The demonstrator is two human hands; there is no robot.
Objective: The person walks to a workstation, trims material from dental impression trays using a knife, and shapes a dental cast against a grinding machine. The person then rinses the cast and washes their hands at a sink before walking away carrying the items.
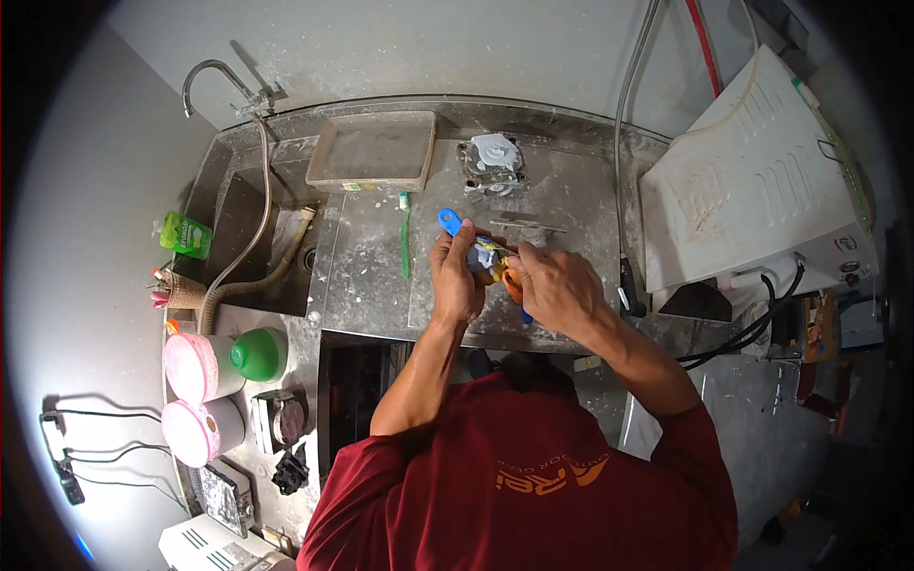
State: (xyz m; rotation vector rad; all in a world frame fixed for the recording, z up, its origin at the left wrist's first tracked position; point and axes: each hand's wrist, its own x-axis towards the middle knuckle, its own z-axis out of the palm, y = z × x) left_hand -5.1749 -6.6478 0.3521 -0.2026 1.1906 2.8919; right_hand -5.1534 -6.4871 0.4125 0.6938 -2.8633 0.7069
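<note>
Over the metal worktop, my left hand is closed around what looks like a dental impression tray, with a blue handle that has a hole at its end. Pale grey and yellow material shows at the tray's body, between my hands. My right hand is closed on an orange-handled tool, its working end against the yellow material. A blue tip shows beneath that hand; whether it belongs to the tool I cannot tell. My fingers hide much of both things.
Beyond my hands stand a shallow tray and a dark metal device topped with white plaster. A green toothbrush and a thin metal strip lie nearer. Left is a sink with hoses; right, a white vented machine.
</note>
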